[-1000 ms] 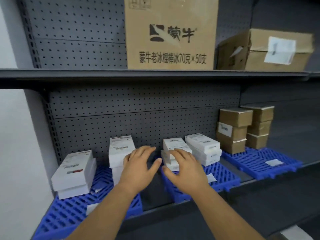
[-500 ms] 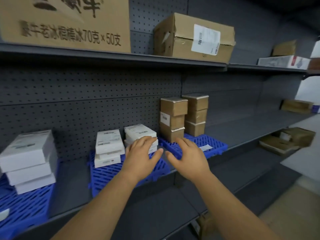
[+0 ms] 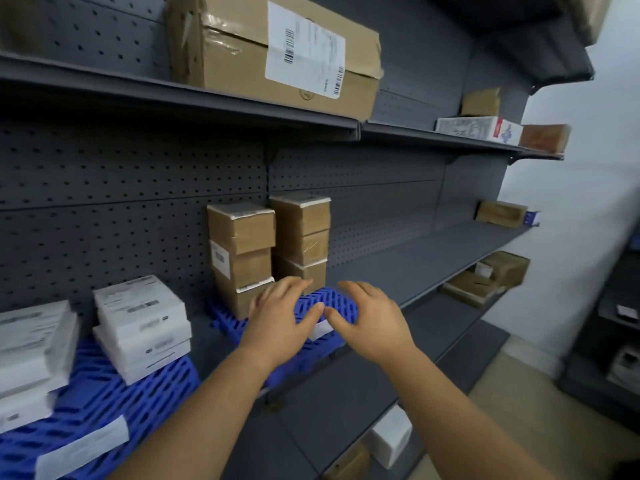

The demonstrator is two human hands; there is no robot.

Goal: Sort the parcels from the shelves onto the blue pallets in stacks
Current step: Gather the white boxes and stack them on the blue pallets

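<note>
While both hands hover side by side over the right blue pallet (image 3: 332, 303), I see the left hand (image 3: 277, 323) and right hand (image 3: 370, 323) palm-down, fingers spread and loosely bent, holding nothing, thumbs nearly meeting. On that pallet, two stacks of brown parcels (image 3: 242, 251), three high each, stand against the pegboard (image 3: 121, 188) just behind my left fingers, while white parcels (image 3: 145, 327) sit stacked on the left pallet (image 3: 114, 389). A big carton (image 3: 277, 53) rests on the upper shelf (image 3: 180, 95), and more brown boxes (image 3: 502, 213) lie far right.
</note>
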